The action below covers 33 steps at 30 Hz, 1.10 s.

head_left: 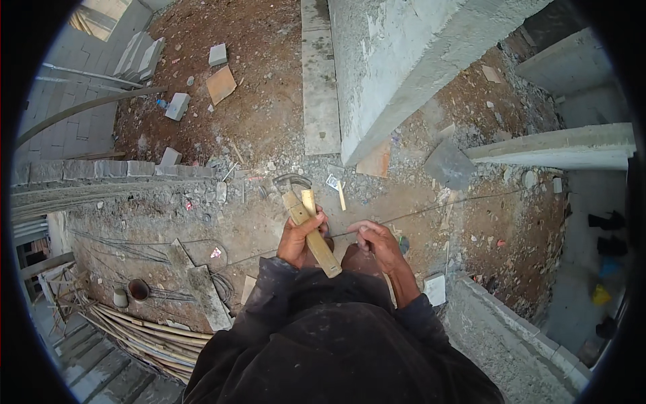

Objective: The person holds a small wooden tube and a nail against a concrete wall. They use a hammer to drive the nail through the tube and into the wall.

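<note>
My left hand (301,237) is closed around a hammer (316,244) with a thick, pale wooden handle. Its dark, curved metal head points away from me, and the butt of the handle slants back toward my body. A short piece of light wood (308,200) is gripped in the same hand, lying alongside the handle. My right hand (380,246) is held a little to the right, apart from the hammer. Its fingers are curled and pinched together, and whatever may be between them is too small to make out.
A rough concrete column (397,74) rises ahead. Beyond my hands, a thin yellow stick (341,195) lies on the rubble-strewn ground. Bamboo poles (145,340) are stacked at lower left, near a plank (207,296) and loose cables. A low block wall (518,330) runs at right.
</note>
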{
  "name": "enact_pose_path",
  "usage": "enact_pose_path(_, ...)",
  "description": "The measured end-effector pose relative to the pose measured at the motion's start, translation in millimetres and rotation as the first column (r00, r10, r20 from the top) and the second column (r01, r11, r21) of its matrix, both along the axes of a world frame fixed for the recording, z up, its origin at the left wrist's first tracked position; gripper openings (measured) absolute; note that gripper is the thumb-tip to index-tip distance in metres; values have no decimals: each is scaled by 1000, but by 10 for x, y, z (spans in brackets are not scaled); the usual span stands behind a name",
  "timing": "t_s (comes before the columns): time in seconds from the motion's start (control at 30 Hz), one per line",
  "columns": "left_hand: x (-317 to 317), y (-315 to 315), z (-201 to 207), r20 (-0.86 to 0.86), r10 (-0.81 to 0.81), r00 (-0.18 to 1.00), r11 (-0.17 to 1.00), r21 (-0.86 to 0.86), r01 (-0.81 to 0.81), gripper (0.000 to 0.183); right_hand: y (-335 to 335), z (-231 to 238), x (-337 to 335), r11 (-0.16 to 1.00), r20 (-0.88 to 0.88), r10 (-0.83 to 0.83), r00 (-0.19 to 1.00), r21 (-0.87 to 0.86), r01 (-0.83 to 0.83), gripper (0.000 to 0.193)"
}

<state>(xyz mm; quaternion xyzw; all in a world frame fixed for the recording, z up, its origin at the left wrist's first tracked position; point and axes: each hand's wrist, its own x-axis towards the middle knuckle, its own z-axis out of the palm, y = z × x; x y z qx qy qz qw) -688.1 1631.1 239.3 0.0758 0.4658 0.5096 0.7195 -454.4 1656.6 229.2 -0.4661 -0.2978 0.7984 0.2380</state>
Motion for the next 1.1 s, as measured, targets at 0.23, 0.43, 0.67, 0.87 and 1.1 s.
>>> enact_pose_path(0.23,181,-84,-94,-116,57,992,995,-76,-66,24,-195,-29,-421,797,350,112,930,527,-295,38)
enact_pose_path(0.43,443,-53,511,-193,103,976,994,-3,-106,21,-144,301,-185,846,155,390,908,329,-420,52)
enact_pose_path(0.67,538,-141,577,-419,71,905,936,343,85,30,-271,606,6,871,-18,389,921,334,-361,45)
enact_pose_path(0.87,688,98,1218,-484,103,869,657,689,306,47,-108,1454,338,688,81,354,932,653,-318,30)
enact_pose_path(1.1,645,-44,838,-214,-210,954,857,429,285,45,359,2545,738,254,132,-112,985,962,-100,32)
